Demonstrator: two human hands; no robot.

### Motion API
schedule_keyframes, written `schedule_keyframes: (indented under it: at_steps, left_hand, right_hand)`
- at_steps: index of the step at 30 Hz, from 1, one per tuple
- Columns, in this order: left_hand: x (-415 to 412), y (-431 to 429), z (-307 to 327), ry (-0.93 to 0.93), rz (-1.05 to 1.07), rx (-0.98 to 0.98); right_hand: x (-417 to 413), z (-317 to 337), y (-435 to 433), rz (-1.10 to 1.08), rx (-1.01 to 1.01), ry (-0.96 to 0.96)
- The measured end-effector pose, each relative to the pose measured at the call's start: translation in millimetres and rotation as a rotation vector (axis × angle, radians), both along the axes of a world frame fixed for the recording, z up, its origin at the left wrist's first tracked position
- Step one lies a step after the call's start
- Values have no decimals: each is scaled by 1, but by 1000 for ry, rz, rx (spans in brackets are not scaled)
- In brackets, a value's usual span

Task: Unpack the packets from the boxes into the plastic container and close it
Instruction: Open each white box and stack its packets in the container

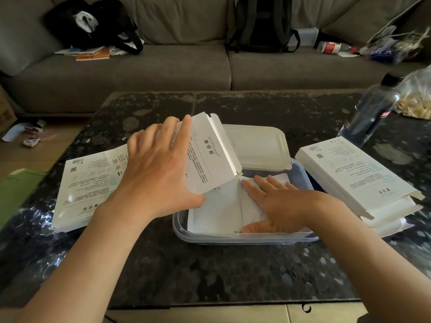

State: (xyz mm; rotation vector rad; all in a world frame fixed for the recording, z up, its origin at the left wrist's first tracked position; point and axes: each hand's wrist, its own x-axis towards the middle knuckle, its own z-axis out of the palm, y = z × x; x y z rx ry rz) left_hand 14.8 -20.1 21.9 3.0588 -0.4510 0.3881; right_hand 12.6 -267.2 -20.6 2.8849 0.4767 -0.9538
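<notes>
Head view looks down on a dark mottled stone table [210, 271], and the clear rectangular plastic container [182, 229] sits open in the middle of it. The left hand [158, 169] grips a white cardboard box [210, 157] with printed text, fingers curled over its far edge and thumb under the near one. It holds the box tilted above the container's left half, with the open end pointing down to the right. Inside the container lie white paper packets [217, 210], flat against the bottom. The right hand [275, 201] rests on them on the container's right side, fingers straight and spread, palm down, holding nothing. One fingertip comes just beside the low corner of the box.

Just behind the container lies a white plastic lid [256, 145], its near edge over the far rim. To the container's left a flat white printed carton [88, 183] lies on the table, partly under the left forearm. To its right a stack of white printed cartons [349, 173] lies with end flaps open towards the near side. Beyond that stack, behind and to the right of the container, stands a clear plastic bottle with a black cap [370, 113], and beside it a clear bag of pale shreds [415, 99]. Well behind the container runs a grey fabric sofa [163, 66], with a black backpack [263, 24] and a black bag [93, 22] on it.
</notes>
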Motion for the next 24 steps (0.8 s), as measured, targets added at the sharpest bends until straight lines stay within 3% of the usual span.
schedule_keyframes:
  at_steps: [7,10,14,17,20,24]
  left_hand:
    - [0,0,1,34,-48,-2]
    - [0,1,4,49,-90,-21]
    - [-2,0,6,51,-170,-66]
    - [-6,-6,6,29,-257,-94]
    - [-10,-15,7,-41,-349,-103]
    - [-17,-27,4,-139,-402,-64]
  right_hand:
    - [-5,15,1,-33,106,-38]
    - [-6,39,0,-139,363,-115]
    - [-3,68,-3,-347,691,-452]
    - [-7,70,5,-458,881,-457]
    - [-7,58,14,-449,838,-415]
    - [-2,48,19,-344,693,-536]
